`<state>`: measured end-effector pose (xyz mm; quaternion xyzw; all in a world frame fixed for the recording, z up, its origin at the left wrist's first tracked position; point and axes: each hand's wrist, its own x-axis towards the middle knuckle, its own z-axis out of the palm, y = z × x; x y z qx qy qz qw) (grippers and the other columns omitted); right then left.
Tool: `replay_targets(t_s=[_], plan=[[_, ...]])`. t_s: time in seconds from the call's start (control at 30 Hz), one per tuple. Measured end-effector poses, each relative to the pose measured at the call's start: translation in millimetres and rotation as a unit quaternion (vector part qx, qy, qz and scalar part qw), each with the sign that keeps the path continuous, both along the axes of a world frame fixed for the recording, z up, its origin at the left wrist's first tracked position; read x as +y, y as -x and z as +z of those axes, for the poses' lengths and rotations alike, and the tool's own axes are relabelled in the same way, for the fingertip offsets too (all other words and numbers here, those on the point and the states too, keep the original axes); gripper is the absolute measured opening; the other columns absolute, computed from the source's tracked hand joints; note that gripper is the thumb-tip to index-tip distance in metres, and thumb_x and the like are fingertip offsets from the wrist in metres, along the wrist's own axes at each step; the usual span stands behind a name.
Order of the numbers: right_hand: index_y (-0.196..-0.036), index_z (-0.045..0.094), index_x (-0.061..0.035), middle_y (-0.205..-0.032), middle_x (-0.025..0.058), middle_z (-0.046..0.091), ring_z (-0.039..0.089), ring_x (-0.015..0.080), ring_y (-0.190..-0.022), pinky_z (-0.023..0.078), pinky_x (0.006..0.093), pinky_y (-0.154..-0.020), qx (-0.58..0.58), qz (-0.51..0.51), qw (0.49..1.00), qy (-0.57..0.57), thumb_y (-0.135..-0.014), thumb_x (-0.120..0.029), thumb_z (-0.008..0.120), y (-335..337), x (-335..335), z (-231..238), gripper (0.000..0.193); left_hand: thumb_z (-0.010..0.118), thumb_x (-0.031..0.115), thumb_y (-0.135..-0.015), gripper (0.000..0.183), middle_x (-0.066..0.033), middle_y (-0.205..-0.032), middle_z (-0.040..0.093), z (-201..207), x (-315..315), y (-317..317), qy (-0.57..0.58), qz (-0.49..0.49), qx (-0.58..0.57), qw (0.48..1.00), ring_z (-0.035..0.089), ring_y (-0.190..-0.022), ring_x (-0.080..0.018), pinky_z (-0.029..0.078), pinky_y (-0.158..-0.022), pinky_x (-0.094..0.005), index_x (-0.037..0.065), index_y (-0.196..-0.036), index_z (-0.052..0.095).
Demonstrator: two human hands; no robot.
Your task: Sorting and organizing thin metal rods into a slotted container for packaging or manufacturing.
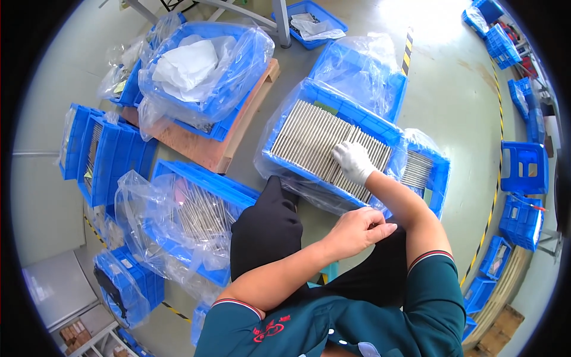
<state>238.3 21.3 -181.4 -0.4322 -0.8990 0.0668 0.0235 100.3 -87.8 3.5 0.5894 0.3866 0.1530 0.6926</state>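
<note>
My right hand (352, 162), in a white glove, reaches into a blue crate (303, 171) lined with clear plastic. Its fingers are curled down onto the metal rods (309, 134), which lie side by side in close rows; the fingertips are partly hidden. My bare left hand (355, 232) is held near the crate's close edge, above my lap. Its fingers are bent in with the thumb alongside, and whatever may be in them is hidden.
Left of my knee, a blue crate (223, 189) holds loose thin rods (202, 211) in plastic. Beyond it, a plastic-lined crate (229, 128) stands on a wooden pallet (253, 107). More rods (417, 169) fill a crate at the right. Stacked crates (107, 157) stand far left.
</note>
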Motion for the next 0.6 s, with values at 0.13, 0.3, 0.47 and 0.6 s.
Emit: replay_targets(t_s=[0.13, 0.3, 0.47, 0.6], plan=[[-0.093, 0.059, -0.0042, -0.093, 0.0102, 0.055, 0.054, 0.028, -0.092, 0.046, 0.0402, -0.075, 0.03, -0.001, 1.0, -0.007, -0.07, -0.01, 0.055, -0.4, -3.5, -7.4, 0.025, 0.062, 0.033, -0.087, 0.033, -0.0054, -0.078, 0.052, -2.7, -0.7, -2.0, -0.003, 0.004, -0.005, 1.0, 0.051, -0.073, -0.0155, 0.042, -0.068, -0.0288, 0.001, -0.076, 0.058], [-0.087, 0.06, -0.0046, -0.092, 0.0109, 0.055, 0.053, 0.0283, -0.093, 0.045, 0.0398, -0.077, 0.023, -0.002, 1.0, 0.012, -0.069, -0.011, 0.056, -2.6, -3.9, 2.8, 0.019, 0.061, 0.033, -0.087, 0.034, -0.0053, -0.078, 0.053, 0.9, 0.5, 0.0, -0.004, -0.001, 0.004, 1.0, 0.051, -0.073, -0.0156, 0.042, -0.068, -0.0288, 0.001, -0.076, 0.058], [-0.077, 0.06, -0.0068, -0.084, 0.0117, 0.057, 0.059, 0.0306, -0.083, 0.048, 0.0429, -0.066, -0.063, 0.002, 0.995, 0.075, -0.068, -0.009, 0.056, -10.7, -5.5, 12.4, 0.01, 0.061, 0.033, -0.087, 0.035, -0.0061, -0.077, 0.053, -3.5, -1.4, -0.4, -0.022, 0.011, -0.009, 1.0, 0.051, -0.072, -0.0162, 0.042, -0.068, -0.0291, 0.0, -0.075, 0.058], [-0.074, 0.06, -0.0061, -0.081, 0.013, 0.058, 0.061, 0.0326, -0.079, 0.049, 0.0443, -0.063, -0.02, -0.022, 0.997, 0.067, -0.068, -0.008, 0.056, -25.7, -13.9, 4.8, 0.008, 0.061, 0.032, -0.087, 0.035, -0.0063, -0.077, 0.053, -5.2, -1.8, -1.1, -0.03, 0.011, -0.007, 0.999, 0.051, -0.072, -0.0163, 0.042, -0.068, -0.0293, 0.0, -0.075, 0.057]])
